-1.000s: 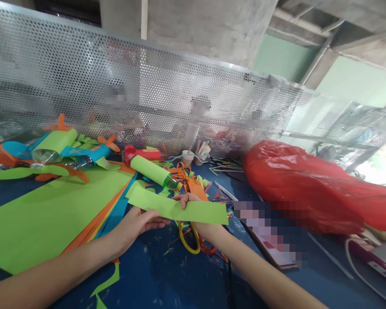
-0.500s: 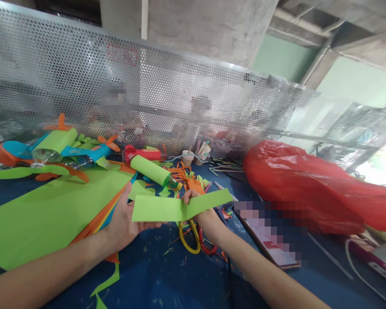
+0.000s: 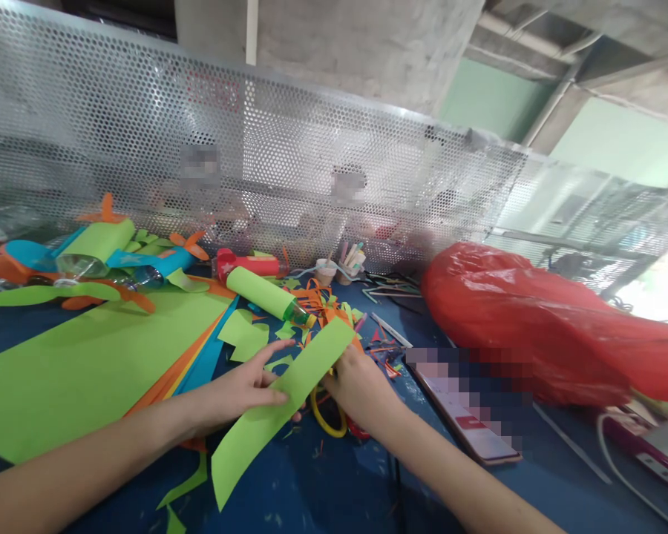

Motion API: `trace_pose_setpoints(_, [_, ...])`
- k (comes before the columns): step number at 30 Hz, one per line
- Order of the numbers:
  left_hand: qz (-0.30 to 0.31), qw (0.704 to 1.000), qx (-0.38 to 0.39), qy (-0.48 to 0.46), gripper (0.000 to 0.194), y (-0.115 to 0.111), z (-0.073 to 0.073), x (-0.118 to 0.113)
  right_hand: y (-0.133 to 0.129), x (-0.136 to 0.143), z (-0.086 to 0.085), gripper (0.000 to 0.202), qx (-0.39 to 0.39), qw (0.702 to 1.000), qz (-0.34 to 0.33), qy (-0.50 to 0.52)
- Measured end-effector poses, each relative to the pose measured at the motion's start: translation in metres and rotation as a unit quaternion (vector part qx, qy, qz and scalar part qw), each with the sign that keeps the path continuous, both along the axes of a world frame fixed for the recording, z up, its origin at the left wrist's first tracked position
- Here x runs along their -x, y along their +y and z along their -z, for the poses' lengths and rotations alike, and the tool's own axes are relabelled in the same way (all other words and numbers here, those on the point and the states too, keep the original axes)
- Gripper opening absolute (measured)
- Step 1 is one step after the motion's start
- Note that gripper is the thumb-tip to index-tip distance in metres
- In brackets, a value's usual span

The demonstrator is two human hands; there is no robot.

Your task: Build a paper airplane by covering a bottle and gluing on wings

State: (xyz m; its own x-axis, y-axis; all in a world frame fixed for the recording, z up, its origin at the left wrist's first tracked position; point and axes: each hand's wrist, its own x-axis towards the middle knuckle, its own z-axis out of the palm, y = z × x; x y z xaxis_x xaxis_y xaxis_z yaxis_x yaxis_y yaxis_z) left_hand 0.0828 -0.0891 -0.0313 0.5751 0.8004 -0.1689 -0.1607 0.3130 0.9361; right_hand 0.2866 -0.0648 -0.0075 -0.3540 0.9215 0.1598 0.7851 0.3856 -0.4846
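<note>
A light-green paper strip (image 3: 283, 404) slants across the middle, its lower end curling toward me. My left hand (image 3: 256, 386) grips it, thumb on top and the index finger stretched out; the other fingers are mostly behind the paper. At the strip's upper right edge is my right hand (image 3: 359, 378), its fingers curled against the paper and partly hidden. Beneath that hand lie scissors with a yellow handle loop (image 3: 328, 419), the red loop mostly covered. Just beyond the hands rests a plastic bottle wrapped in green paper (image 3: 261, 293).
Stacked coloured paper sheets (image 3: 89, 363) and paper-and-bottle models (image 3: 100, 245) lie left. Scraps (image 3: 245, 334) surround the hands. A phone (image 3: 479, 430) and red plastic bag (image 3: 512, 319) are right. Cups of pens (image 3: 350, 263) stand before a perforated metal screen (image 3: 312, 163), with people behind.
The green strip has turned from nearly level to a steep slant, its left end dropping toward me. My left hand has moved right and now pinches its middle; my right hand remains at its upper part.
</note>
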Motion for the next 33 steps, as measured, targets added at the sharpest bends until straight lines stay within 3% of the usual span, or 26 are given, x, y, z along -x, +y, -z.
trace_pose_setpoints(2, [-0.014,1.0,-0.019,-0.009,0.086,0.001,0.0,0.0,-0.001,-0.004,-0.001,0.007,-0.003,0.995,0.056,-0.077])
trace_pose_setpoints(5, [-0.052,0.998,-0.034,-0.009,0.071,0.004,-0.001,0.001,-0.005,-0.004,0.001,0.016,-0.002,0.983,0.1,-0.156])
trace_pose_setpoints(9, [-0.085,0.994,-0.049,0.039,0.05,0.006,-0.007,0.004,-0.013,-0.002,0.0,0.021,0.01,0.978,0.086,-0.19])
trace_pose_setpoints(13, [-0.086,0.992,-0.055,0.069,0.063,0.008,-0.013,0.008,-0.015,-0.004,-0.007,0.026,0.031,0.985,0.067,-0.156])
trace_pose_setpoints(18, [-0.1,0.984,-0.101,0.109,0.068,0.013,-0.011,0.012,-0.001,-0.011,-0.011,0.017,0.05,0.995,0.08,-0.021])
trace_pose_setpoints(21, [-0.122,0.973,-0.138,0.139,0.065,0.015,-0.008,0.014,0.014,-0.015,-0.005,0.027,0.099,0.986,0.083,0.101])
trace_pose_setpoints(28, [-0.126,0.974,-0.126,0.138,0.076,0.016,-0.012,0.015,0.032,-0.009,0.008,0.041,0.217,0.886,0.064,0.405])
trace_pose_setpoints(33, [-0.125,0.975,-0.13,0.127,0.076,0.019,-0.018,0.019,0.022,-0.001,0.006,0.042,0.278,0.828,0.013,0.487])
